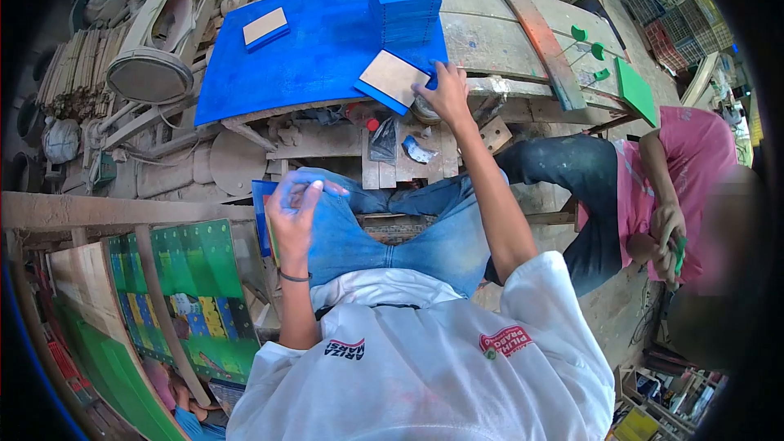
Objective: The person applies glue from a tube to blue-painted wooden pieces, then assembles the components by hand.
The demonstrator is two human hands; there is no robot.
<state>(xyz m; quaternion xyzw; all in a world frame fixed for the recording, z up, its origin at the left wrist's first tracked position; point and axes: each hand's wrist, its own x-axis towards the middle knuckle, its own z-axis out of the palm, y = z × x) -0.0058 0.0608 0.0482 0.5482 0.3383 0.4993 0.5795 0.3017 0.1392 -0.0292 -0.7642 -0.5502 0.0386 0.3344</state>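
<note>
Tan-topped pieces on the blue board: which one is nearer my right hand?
The tan-topped piece at the front edge of the blue board, beside your right hand and in front of the tall blue stack; the other piece lies alone, farther left.

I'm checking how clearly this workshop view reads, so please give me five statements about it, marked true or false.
1. The right hand is at the pale-topped board in front of the blue stack. True.
2. A second pale-topped board lies on the blue surface. True.
3. The left hand rests on the blue surface. False: the left hand is raised, away from it.
4. The dark wristband is on the right wrist. False: the dark wristband is on the left.
5. The co-worker in pink holds something red. False: it is green.
</note>
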